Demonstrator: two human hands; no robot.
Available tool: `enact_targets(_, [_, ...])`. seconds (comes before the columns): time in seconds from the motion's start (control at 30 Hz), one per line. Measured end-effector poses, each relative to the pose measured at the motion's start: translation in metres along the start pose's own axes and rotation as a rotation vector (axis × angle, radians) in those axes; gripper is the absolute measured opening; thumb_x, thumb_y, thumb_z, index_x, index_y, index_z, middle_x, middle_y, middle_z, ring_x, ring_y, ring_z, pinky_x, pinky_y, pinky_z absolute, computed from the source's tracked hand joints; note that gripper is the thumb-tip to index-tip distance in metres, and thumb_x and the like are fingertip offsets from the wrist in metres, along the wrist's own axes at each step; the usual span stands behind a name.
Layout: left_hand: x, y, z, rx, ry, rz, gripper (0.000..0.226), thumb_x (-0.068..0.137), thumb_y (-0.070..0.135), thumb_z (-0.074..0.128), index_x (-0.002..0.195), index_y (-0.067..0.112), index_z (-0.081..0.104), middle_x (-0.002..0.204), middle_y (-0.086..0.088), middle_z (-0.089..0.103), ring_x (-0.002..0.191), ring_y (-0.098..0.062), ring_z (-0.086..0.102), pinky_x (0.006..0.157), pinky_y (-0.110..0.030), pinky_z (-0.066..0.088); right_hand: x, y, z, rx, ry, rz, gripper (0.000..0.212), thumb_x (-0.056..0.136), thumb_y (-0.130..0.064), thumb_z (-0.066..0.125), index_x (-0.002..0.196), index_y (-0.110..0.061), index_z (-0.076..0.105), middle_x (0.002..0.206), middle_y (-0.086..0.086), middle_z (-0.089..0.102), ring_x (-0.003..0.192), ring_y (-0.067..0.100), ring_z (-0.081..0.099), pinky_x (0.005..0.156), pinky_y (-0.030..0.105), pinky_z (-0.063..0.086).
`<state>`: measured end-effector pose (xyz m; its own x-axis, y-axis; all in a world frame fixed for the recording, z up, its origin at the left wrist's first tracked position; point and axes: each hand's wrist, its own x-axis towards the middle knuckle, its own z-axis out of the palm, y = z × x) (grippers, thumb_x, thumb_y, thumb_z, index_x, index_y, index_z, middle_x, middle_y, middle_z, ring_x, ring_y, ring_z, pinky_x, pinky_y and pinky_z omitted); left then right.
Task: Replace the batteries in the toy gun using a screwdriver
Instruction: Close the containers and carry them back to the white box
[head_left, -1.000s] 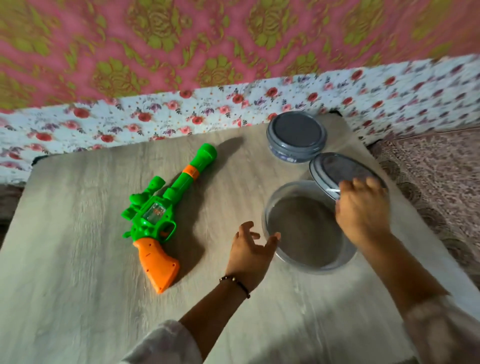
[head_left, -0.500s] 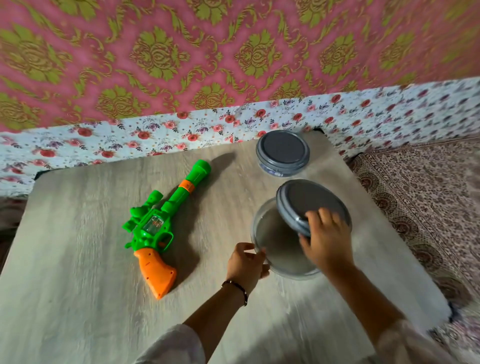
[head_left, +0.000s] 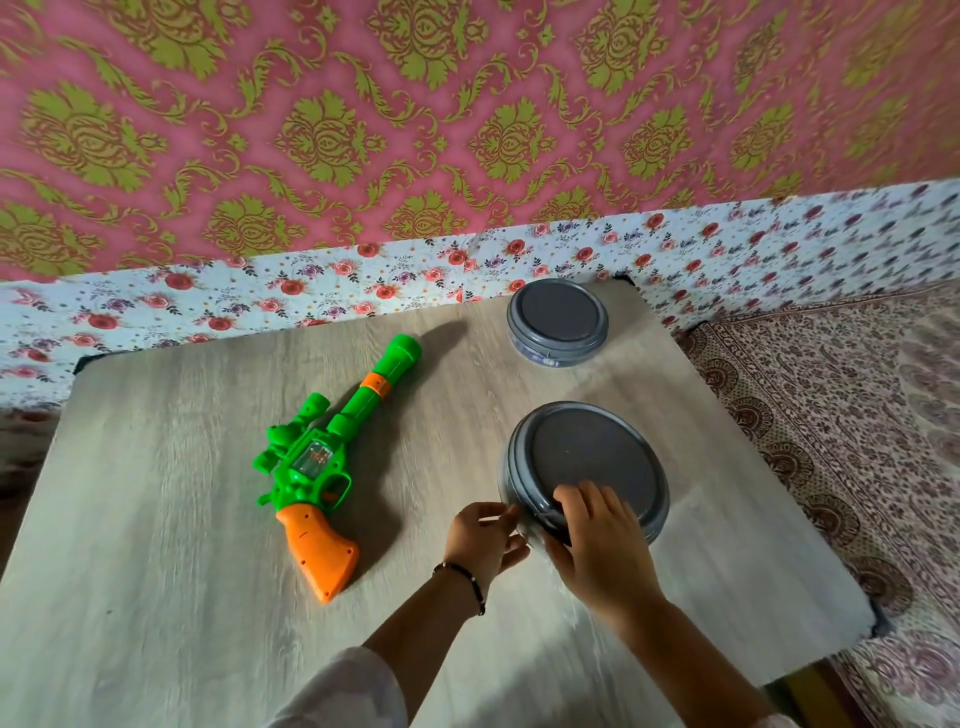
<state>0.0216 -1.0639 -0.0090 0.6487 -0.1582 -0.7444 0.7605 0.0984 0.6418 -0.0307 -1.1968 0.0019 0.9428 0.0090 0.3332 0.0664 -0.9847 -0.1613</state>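
Observation:
A green toy gun (head_left: 311, 462) with an orange grip lies flat on the wooden table (head_left: 156, 545), its barrel pointing to the far right. Right of it stands a large round clear container (head_left: 657, 525) with a grey lid (head_left: 587, 452) sitting on top. My left hand (head_left: 480, 540) holds the container's near left wall with curled fingers. My right hand (head_left: 597, 551) grips the lid's near edge, fingers on top and thumb at the rim. No screwdriver or batteries are in sight.
A smaller round container with a grey lid (head_left: 557, 319) stands at the table's far right corner. A floral cloth (head_left: 260, 296) runs along the table's back edge under a pink patterned wall. A patterned rug (head_left: 857, 415) lies beyond the table's right edge.
My right hand has brought the grey lid down from a tilt onto the large container, which now looks covered. My left hand has closed in on the container's wall.

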Motion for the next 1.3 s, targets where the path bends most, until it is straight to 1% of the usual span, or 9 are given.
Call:
enact_targets(0.23, [-0.002,0.002,-0.001,-0.015,-0.015,-0.002,0.024,0.099,0.015,0.047,0.112,-0.002,0.058,0.094,-0.014,0.069,0.080,-0.024,0.068,0.068,-0.033,0.058,-0.007,-0.008,0.005,0.095,-0.129,-0.003,0.045,0.071,-0.032,0.076,0.104,-0.022,0.047,0.087,-0.003,0.063,0.077,0.013,0.060,0.067,0.024,0.052])
enact_targets(0.37, [-0.001,0.006,0.003,0.101,0.041,0.039,0.043,0.093,0.048,0.049,0.107,0.009,0.059,0.102,-0.009,0.067,0.086,-0.021,0.064,0.065,-0.032,0.056,0.005,-0.002,-0.006,0.383,-0.247,0.092,0.024,0.087,-0.035,0.060,0.105,-0.021,0.056,0.089,-0.008,0.062,0.079,0.004,0.059,0.070,0.012,0.048])
enact_targets(0.43, [0.001,0.008,0.006,0.210,0.092,0.084,0.049,0.083,0.055,0.060,0.108,0.013,0.056,0.101,-0.007,0.065,0.087,-0.020,0.064,0.060,-0.030,0.056,0.016,0.011,-0.010,0.442,-0.137,0.151,0.026,0.091,-0.036,0.048,0.100,-0.017,0.063,0.085,-0.007,0.066,0.074,0.003,0.061,0.066,0.004,0.044])
enact_targets(0.5, [0.003,0.007,0.008,0.304,0.121,0.110,0.054,0.077,0.053,0.069,0.111,0.014,0.054,0.100,-0.008,0.066,0.086,-0.020,0.066,0.058,-0.027,0.057,0.034,0.032,-0.008,0.339,0.039,0.170,0.029,0.092,-0.027,0.045,0.097,-0.010,0.067,0.085,0.002,0.071,0.076,0.014,0.066,0.071,0.010,0.047])
enact_targets(0.53, [0.005,0.007,0.010,0.329,0.126,0.115,0.055,0.076,0.050,0.071,0.112,0.013,0.054,0.101,-0.009,0.066,0.085,-0.020,0.067,0.058,-0.026,0.058,0.045,0.046,-0.005,0.255,0.075,0.185,0.024,0.091,-0.019,0.048,0.098,-0.007,0.068,0.088,0.008,0.071,0.079,0.022,0.067,0.071,0.023,0.052])
enact_targets(0.63, [0.007,0.006,0.013,0.337,0.130,0.139,0.044,0.081,0.039,0.071,0.109,0.009,0.054,0.094,-0.008,0.067,0.079,-0.017,0.068,0.062,-0.027,0.060,0.073,0.075,0.006,0.020,0.008,0.199,0.028,0.083,-0.007,0.059,0.110,-0.009,0.064,0.098,0.014,0.066,0.085,0.037,0.060,0.065,0.042,0.049])
enact_targets(0.93, [0.010,0.004,0.015,0.341,0.150,0.180,0.026,0.086,0.029,0.068,0.096,0.011,0.051,0.083,-0.008,0.063,0.075,-0.022,0.066,0.075,-0.044,0.060,0.080,0.092,0.028,-0.010,-0.209,0.211,0.045,0.089,-0.022,0.054,0.133,-0.029,0.048,0.119,0.004,0.060,0.077,0.032,0.057,0.056,0.028,0.038])
enact_targets(1.17, [0.018,0.008,0.020,0.324,0.219,0.146,0.038,0.081,0.035,0.072,0.105,0.013,0.052,0.093,-0.007,0.065,0.079,-0.018,0.064,0.060,-0.027,0.054,0.103,0.107,0.032,0.223,-0.302,0.390,0.033,0.096,-0.035,0.039,0.101,-0.016,0.065,0.097,0.011,0.065,0.086,0.032,0.059,0.067,0.030,0.040])
enact_targets(1.3, [0.032,0.020,0.034,0.346,0.217,0.209,0.052,0.075,0.059,0.066,0.100,0.014,0.062,0.091,-0.007,0.069,0.084,-0.022,0.067,0.066,-0.031,0.056,0.106,0.117,0.036,0.391,-0.373,0.458,0.039,0.094,-0.046,0.037,0.066,-0.022,0.048,0.076,0.010,0.057,0.073,0.029,0.055,0.063,0.030,0.037])
